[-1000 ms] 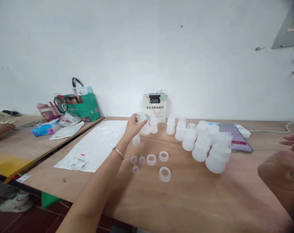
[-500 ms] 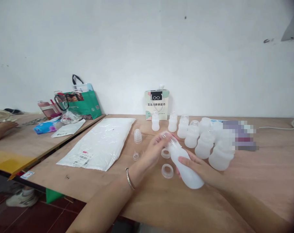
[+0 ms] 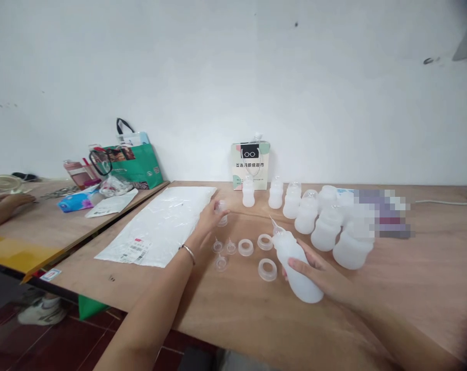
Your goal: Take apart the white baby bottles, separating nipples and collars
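While the right hand (image 3: 314, 267) grips a tilted bottle (image 3: 301, 282) at lower right of centre, the left hand (image 3: 209, 217), well apart, is curled around a clear cap (image 3: 220, 205) near centre, suggesting a cap-handling step whose next move likely calls for a steady bottle.

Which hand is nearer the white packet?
Left. The left hand is by the right edge of the packet; the right hand is farther off to the right, gripping a bottle.
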The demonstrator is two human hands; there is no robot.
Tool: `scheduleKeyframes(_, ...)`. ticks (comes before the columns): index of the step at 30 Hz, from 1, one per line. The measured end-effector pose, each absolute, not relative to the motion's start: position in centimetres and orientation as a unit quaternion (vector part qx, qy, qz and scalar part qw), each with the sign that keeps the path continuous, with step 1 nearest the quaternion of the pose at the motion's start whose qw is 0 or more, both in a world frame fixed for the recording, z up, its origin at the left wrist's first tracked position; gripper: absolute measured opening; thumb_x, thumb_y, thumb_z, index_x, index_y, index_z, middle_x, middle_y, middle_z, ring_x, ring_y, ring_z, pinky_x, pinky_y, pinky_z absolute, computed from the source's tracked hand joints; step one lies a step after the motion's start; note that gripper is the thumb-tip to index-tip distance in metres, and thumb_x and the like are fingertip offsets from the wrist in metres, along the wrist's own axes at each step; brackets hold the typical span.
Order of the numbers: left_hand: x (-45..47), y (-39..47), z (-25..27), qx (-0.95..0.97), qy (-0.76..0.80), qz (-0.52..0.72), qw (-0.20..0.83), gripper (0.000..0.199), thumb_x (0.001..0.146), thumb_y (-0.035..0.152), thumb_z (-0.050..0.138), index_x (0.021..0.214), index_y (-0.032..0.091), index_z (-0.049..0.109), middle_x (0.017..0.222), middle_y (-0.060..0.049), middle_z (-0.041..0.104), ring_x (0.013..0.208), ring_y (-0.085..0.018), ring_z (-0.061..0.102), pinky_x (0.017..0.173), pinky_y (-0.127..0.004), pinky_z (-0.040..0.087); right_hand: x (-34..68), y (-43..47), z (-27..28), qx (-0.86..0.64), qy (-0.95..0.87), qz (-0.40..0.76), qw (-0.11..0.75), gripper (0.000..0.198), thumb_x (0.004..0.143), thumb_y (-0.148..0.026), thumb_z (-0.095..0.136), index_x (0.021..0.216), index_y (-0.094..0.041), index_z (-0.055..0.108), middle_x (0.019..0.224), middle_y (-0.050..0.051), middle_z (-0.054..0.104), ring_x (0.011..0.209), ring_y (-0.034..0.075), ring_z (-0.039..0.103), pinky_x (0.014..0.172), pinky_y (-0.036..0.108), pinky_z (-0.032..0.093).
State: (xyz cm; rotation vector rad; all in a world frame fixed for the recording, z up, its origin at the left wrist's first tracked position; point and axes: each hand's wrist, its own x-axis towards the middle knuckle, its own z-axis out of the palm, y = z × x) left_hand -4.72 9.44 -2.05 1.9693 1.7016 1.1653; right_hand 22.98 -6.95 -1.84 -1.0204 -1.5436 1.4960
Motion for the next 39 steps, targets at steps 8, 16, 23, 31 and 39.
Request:
scheduleKeyframes(8, 0.2, 2.6, 2.0, 0.679, 0.449, 0.543, 0.207, 0.037, 0.081, 0.043, 0.049, 0.109, 0.020, 0.054, 0.116, -0.008, 0.055, 0.110, -0.020, 0.050, 0.095, -0.037, 0.037, 22.9, -7.0, -1.6, -0.294, -0.462, 0.739, 0.392, 0.040, 0.084, -0.051, 0.037, 0.097, -0.016, 0.053, 0.072, 0.004, 0.059, 0.059, 0.015, 0.058, 0.055, 0.029, 0.043)
scheduleKeyframes(16, 5.2, -3.0, 2.0, 0.632, 0.198, 0.364, 0.655, 0.042, 0.077, 0.043, 0.057, 0.110, 0.017, 0.058, 0.104, -0.010, 0.062, 0.092, -0.017, 0.058, 0.083, -0.029, 0.041, 22.7, -7.2, -1.0, -0.298, -0.510, 0.739, 0.324, 0.044, 0.084, -0.055, 0.036, 0.089, -0.015, 0.054, 0.080, 0.007, 0.060, 0.062, 0.015, 0.058, 0.057, 0.029, 0.045)
scheduleKeyframes(23, 5.6, -2.8, 1.3, 0.598, 0.272, 0.490, 0.573, 0.037, 0.072, 0.036, 0.065, 0.102, 0.015, 0.060, 0.094, -0.006, 0.063, 0.084, -0.013, 0.055, 0.074, -0.024, 0.042, 22.6, -6.8, -1.1, -0.496, -0.653, 0.235, 0.523, 0.066, 0.063, -0.054, 0.065, 0.118, -0.025, 0.044, 0.111, 0.009, 0.055, 0.106, 0.029, 0.051, 0.085, 0.044, 0.044)
scheduleKeyframes(31, 4.5, -1.9, 1.3, 0.570, 0.235, 0.516, 0.595, 0.036, 0.078, 0.033, 0.059, 0.110, 0.018, 0.057, 0.100, -0.007, 0.063, 0.089, -0.014, 0.055, 0.078, -0.024, 0.041, 22.5, -7.1, 0.0, -0.398, -0.474, 0.664, 0.419, 0.056, 0.078, -0.051, 0.052, 0.124, -0.024, 0.038, 0.105, 0.008, 0.060, 0.077, 0.018, 0.063, 0.065, 0.032, 0.053)
scheduleKeyframes(39, 5.0, -2.0, 0.8, 0.560, 0.261, 0.543, 0.569, 0.034, 0.076, 0.038, 0.060, 0.103, 0.018, 0.057, 0.100, -0.006, 0.063, 0.089, -0.015, 0.057, 0.079, -0.027, 0.042, 21.9, -7.2, -1.0, -0.499, -0.653, 0.334, 0.462, 0.049, 0.080, -0.048, 0.050, 0.121, -0.023, 0.046, 0.112, 0.011, 0.053, 0.097, 0.026, 0.056, 0.082, 0.045, 0.049)
